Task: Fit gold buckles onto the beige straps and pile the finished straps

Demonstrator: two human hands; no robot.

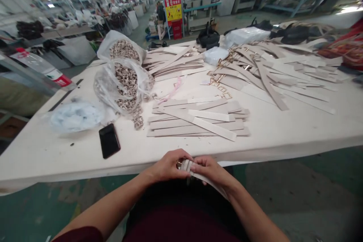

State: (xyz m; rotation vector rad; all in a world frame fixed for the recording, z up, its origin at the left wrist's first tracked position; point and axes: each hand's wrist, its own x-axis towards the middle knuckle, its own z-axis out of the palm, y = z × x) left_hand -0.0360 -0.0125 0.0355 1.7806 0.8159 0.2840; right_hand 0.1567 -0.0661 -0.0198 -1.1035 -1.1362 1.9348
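Observation:
In front of my body, just off the table's front edge, both hands grip one pale beige strap [210, 181]. My left hand [170, 164] is closed on its end, where a bit of a gold-coloured metal buckle [178, 164] shows between thumb and fingers. Pressed close beside it, my right hand [208, 168] pinches the strap with the thumb on top. The strap's tail runs down under my right wrist. Beyond my hands lies a stack of beige straps [195, 119], some crossing at an angle.
A black phone [109, 141] lies left on the table [133, 159]. Behind it are a clear plastic bag [76, 116] and open bags of small beige loops [126, 83]. Straps with gold buckles [255, 68] pile up at the right, and a plastic bottle [45, 69] is far left.

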